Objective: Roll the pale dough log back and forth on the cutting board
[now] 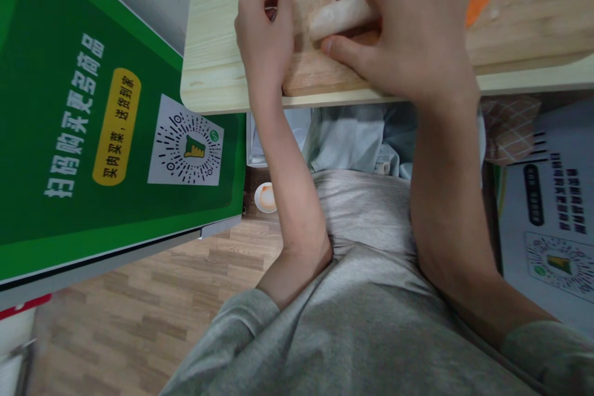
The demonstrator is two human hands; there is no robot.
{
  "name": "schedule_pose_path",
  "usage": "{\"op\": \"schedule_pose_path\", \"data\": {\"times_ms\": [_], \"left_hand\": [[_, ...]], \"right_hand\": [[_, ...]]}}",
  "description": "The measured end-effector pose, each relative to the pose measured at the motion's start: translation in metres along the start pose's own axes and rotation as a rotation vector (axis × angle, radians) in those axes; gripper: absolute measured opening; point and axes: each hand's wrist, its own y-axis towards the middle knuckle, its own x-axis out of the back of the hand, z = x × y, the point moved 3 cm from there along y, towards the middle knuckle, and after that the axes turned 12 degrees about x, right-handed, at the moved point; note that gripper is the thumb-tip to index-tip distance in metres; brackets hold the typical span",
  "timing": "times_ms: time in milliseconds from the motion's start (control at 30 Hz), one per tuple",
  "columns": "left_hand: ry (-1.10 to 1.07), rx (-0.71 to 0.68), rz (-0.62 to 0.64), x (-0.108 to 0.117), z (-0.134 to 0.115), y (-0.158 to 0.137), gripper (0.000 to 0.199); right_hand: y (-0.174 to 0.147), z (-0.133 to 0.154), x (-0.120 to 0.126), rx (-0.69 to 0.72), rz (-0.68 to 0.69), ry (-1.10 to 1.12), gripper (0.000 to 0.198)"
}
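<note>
Rolling pin (343, 16) under right hand (413, 34)

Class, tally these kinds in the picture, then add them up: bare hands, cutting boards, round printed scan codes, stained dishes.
Hands: 2 (left hand, right hand)
Board: 1
Codes: 2
Dish: 1
Total: 6

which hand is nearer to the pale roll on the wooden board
Right. The right hand lies over the pale roll, touching it. The left hand is apart from it, beyond the roll's left end, at the left edge of the wooden board.
</note>
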Motion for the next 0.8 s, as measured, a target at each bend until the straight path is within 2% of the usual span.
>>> {"op": "schedule_pose_path", "data": {"times_ms": [33,133,200,267,400,467,533,600,667,700,800], "left_hand": [[0.019,0.04,0.006,-0.001,0.0,0.003,0.052],[-0.07,0.048,-0.028,-0.003,0.004,0.012,0.053],[-0.131,0.083,-0.078,-0.004,0.011,0.017,0.048],[-0.126,0.059,-0.067,-0.004,0.016,0.021,0.043],[-0.023,-0.019,0.016,-0.005,0.017,0.025,0.046],[-0.008,-0.05,0.033,-0.005,0.015,0.024,0.047],[0.002,-0.055,0.022,-0.004,0.014,0.018,0.047],[-0.008,-0.131,0.018,-0.004,0.011,0.01,0.038],[0.004,-0.104,-0.016,-0.002,0.012,0.003,0.041],[-0.025,-0.143,-0.024,-0.002,0.011,-0.001,0.034],[-0.054,-0.142,-0.021,-0.001,0.01,-0.007,0.027]], "right_hand": [[0.0,-0.001,0.0,-0.012,0.033,0.016,0.058],[0.001,-0.004,-0.001,-0.053,0.091,0.051,0.056],[0.002,-0.006,-0.002,-0.076,0.144,0.049,0.065],[0.002,-0.006,-0.002,-0.088,0.156,0.041,0.068],[0.001,-0.003,-0.001,-0.038,0.067,0.044,0.054],[0.001,-0.002,0.0,-0.023,0.029,0.031,0.053],[0.0,-0.001,0.0,-0.011,0.003,0.014,0.055],[0.0,0.0,0.0,0.001,-0.006,0.007,0.053],[-0.001,-0.001,0.0,0.0,-0.006,0.017,0.05],[-0.001,-0.001,0.0,-0.005,-0.012,0.021,0.049],[-0.001,-0.001,-0.001,-0.002,0.004,0.016,0.05]]}}
